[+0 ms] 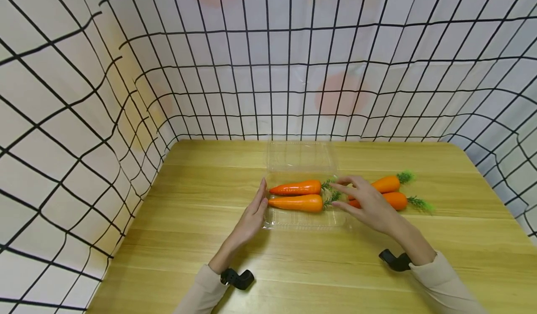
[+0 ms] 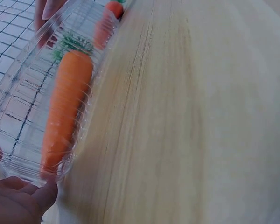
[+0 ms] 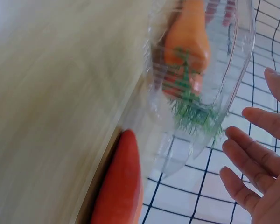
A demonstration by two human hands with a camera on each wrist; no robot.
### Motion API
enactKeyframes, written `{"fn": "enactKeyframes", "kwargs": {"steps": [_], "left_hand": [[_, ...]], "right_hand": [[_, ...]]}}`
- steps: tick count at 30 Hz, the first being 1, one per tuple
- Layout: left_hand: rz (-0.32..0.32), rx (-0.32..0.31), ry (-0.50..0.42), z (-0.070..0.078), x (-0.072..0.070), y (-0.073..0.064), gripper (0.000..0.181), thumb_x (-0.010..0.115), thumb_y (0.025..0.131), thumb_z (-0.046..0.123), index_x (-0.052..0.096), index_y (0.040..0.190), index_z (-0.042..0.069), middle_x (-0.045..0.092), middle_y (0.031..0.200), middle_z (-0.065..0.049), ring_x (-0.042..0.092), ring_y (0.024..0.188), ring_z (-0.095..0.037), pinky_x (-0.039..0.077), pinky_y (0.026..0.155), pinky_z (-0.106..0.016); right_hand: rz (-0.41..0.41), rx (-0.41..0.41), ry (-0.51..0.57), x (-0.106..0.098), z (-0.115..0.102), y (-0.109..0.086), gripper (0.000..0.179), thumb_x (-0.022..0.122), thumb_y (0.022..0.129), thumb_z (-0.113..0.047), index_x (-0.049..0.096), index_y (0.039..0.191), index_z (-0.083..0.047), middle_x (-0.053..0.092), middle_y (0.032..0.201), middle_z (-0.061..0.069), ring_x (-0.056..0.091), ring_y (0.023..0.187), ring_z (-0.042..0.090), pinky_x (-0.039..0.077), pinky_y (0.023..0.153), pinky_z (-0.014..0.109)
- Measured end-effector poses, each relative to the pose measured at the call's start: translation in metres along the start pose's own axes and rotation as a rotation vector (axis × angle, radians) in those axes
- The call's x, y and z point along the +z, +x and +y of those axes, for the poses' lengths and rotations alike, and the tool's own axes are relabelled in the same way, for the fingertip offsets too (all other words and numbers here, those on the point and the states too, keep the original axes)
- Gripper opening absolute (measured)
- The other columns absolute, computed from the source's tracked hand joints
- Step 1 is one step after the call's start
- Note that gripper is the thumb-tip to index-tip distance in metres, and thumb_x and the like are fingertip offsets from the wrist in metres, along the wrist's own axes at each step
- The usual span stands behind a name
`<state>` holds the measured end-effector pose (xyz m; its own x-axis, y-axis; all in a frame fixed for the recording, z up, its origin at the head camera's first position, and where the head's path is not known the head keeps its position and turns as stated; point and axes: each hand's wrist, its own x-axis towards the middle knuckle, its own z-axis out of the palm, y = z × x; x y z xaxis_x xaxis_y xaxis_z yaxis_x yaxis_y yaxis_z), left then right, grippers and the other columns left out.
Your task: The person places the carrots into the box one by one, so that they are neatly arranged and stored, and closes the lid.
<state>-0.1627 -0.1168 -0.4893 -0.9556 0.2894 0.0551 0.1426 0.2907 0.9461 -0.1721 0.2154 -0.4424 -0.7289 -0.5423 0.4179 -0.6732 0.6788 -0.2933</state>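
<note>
Two orange carrots, an upper one (image 1: 295, 188) and a lower one (image 1: 299, 203), lie side by side in a clear plastic clamshell box (image 1: 293, 220), leafy ends to the right. Its lid (image 1: 299, 155) is folded back behind it. My left hand (image 1: 251, 219) rests against the box's left end, fingers fairly straight; in the left wrist view the thumb (image 2: 45, 196) is at the corner beside a carrot tip. Around the box's right end my right hand (image 1: 371, 206) hovers with fingers spread, close to the green tops (image 3: 193, 112), with nothing in its grasp.
Two more carrots, a rear one (image 1: 387, 184) and a front one (image 1: 396, 201), lie on the wooden table (image 1: 189, 239) right of the box, partly hidden by my right hand. A white cloth with a black grid (image 1: 251, 48) stands round the back and sides.
</note>
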Motion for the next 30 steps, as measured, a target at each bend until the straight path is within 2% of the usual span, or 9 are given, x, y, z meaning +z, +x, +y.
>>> {"fn": "enactKeyframes", "kwargs": {"steps": [12, 25, 30], "left_hand": [[-0.002, -0.005, -0.009, 0.001, 0.0, -0.001, 0.059, 0.028, 0.115, 0.013, 0.003, 0.168, 0.012, 0.008, 0.175, -0.009, 0.016, 0.161, -0.031, 0.015, 0.131, -0.051], [0.002, -0.006, 0.004, 0.001, 0.0, 0.0, 0.058, 0.028, 0.115, 0.013, 0.004, 0.168, 0.013, 0.009, 0.175, -0.009, 0.017, 0.161, -0.031, 0.015, 0.131, -0.052], [-0.002, -0.01, -0.003, 0.001, 0.0, 0.0, 0.059, 0.028, 0.115, 0.014, 0.003, 0.168, 0.014, 0.009, 0.175, -0.009, 0.017, 0.161, -0.031, 0.015, 0.131, -0.051]], "right_hand": [[0.048, -0.002, -0.02, -0.013, 0.019, -0.018, 0.052, 0.083, 0.085, -0.008, 0.068, 0.135, -0.005, 0.064, 0.126, 0.013, 0.061, 0.11, 0.031, 0.051, 0.084, 0.049], [0.009, 0.128, -0.032, -0.025, 0.034, -0.039, 0.052, 0.079, 0.091, -0.015, 0.065, 0.141, -0.013, 0.061, 0.131, 0.014, 0.058, 0.115, 0.035, 0.052, 0.084, 0.055], [0.013, 0.13, -0.036, -0.027, 0.04, -0.045, 0.048, 0.08, 0.09, -0.015, 0.068, 0.137, -0.01, 0.062, 0.13, 0.014, 0.057, 0.114, 0.035, 0.049, 0.085, 0.054]]}}
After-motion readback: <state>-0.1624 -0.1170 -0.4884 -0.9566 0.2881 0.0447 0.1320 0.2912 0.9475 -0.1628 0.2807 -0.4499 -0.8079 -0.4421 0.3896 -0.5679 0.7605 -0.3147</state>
